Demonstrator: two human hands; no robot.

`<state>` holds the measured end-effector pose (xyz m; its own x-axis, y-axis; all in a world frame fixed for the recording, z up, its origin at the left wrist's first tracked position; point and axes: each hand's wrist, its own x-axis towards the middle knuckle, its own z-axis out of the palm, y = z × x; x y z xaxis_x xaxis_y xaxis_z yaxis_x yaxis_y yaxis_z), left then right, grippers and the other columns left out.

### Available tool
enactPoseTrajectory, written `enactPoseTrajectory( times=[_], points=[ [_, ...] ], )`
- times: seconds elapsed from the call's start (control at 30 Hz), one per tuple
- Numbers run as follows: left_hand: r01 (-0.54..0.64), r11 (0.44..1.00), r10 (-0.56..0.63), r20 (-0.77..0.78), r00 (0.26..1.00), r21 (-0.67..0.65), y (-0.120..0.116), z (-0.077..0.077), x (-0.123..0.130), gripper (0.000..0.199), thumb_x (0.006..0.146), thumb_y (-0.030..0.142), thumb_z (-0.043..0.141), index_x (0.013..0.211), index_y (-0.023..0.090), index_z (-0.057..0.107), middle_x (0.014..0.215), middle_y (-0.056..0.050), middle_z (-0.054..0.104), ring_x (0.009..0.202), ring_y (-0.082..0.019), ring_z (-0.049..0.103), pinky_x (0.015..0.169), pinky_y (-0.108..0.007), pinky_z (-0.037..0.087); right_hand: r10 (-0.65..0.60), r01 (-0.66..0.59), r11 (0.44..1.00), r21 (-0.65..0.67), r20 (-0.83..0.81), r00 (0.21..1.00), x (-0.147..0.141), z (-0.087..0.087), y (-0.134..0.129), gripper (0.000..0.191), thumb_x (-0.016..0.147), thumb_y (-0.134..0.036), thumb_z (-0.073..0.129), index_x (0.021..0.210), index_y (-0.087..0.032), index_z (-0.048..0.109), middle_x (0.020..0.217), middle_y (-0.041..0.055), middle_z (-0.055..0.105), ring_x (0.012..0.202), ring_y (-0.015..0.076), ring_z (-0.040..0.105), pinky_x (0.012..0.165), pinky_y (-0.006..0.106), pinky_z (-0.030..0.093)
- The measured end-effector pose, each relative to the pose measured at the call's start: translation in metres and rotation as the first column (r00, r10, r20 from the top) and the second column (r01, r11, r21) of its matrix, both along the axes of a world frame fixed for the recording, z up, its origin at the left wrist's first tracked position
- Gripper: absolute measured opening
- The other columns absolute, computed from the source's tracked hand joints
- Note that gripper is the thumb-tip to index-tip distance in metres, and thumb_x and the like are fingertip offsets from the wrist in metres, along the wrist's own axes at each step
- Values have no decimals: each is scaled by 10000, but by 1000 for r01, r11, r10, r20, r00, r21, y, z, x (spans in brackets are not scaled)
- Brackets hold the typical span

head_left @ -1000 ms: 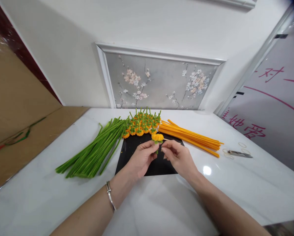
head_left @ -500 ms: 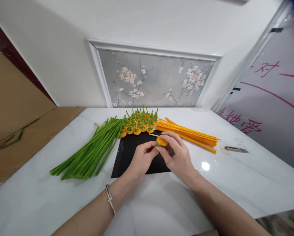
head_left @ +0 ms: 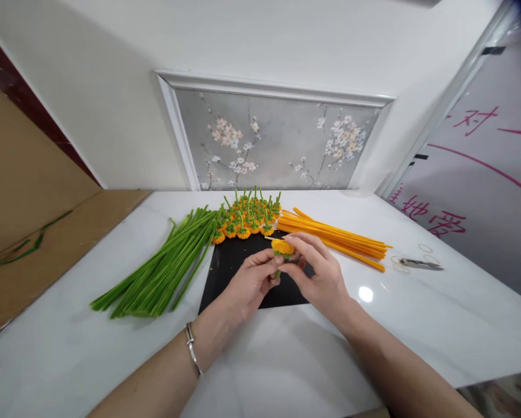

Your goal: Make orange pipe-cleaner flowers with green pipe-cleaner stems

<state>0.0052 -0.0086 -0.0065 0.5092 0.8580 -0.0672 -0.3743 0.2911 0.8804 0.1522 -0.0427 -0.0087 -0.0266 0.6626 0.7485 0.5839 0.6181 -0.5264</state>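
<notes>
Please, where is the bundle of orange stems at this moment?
In the head view, the orange stems lie on the white table, right of centre, beyond the right hand, between the small orange-and-green pieces and the metal cutting tool.

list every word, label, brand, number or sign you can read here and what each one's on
"对一": handwritten in pink-red, upper part of the whitish board at right
"她爱": same colour, lower on that board
Unreadable: marks cut off at the picture's right edge and partial characters along the board's left edge
No lettering can be made out on the orange-and-green piece or the black mat
</notes>
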Motion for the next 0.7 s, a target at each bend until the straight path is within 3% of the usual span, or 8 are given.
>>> enactPoseTrajectory(
  times=[0.13, 0.33, 0.4, 0.57, 0.7],
  points=[
    [29, 999, -29, 5, 1000, -27, 1, 1, -2, 157, 677, 256, 770, 783, 166, 697, 641, 33, 449, 560, -54, 358, 526, -189, 327, 1, 1, 994, 112, -12, 1000, 2, 2, 1, 251, 873, -166, 546, 1092, -253, 635, 1087, 78, 628, 1002, 207, 612, 863, 361, 539],
    [51, 999, -51, -28, 998, 7, -1, 3, -2, 134, 686, 229, 766, 779, 158, 702, 653, 28, 464, 573, -54, 369, 528, -175, 336, -18, 23, 986, 163, -31, 999, 1, 6, 1, 146, 870, -175, 564, 965, -229, 662, 962, 72, 647, 882, 186, 640, 786, 338, 557],
    [46, 999, -45, -15, 999, 2, -2, 4, -1, 142, 689, 232, 767, 787, 155, 699, 668, 24, 477, 577, -52, 375, 528, -171, 337, -4, 5, 988, 154, -11, 1000, 2, 5, 1, 164, 856, -200, 595, 1010, -229, 645, 992, 77, 639, 882, 188, 634, 721, 318, 568],
    [46, 996, -41, 59, 997, -80, 0, 5, -2, 162, 700, 257, 766, 756, 127, 687, 665, 21, 476, 544, -35, 364, 496, -160, 316, 17, -17, 995, 101, -5, 1000, 6, 2, 2, 428, 811, -232, 666, 1219, -258, 538, 1126, 88, 577, 774, 151, 608, 603, 278, 565],
    [7, 995, -3, 45, 999, -98, 2, 3, -3, 171, 685, 258, 772, 740, 119, 691, 694, 12, 507, 526, -23, 353, 473, -155, 287, -2, 3, 996, 84, -17, 1000, 5, 1, 1, 397, 830, -181, 624, 1207, -271, 540, 1134, 78, 567, 757, 142, 593, 604, 279, 561]
  ],
)
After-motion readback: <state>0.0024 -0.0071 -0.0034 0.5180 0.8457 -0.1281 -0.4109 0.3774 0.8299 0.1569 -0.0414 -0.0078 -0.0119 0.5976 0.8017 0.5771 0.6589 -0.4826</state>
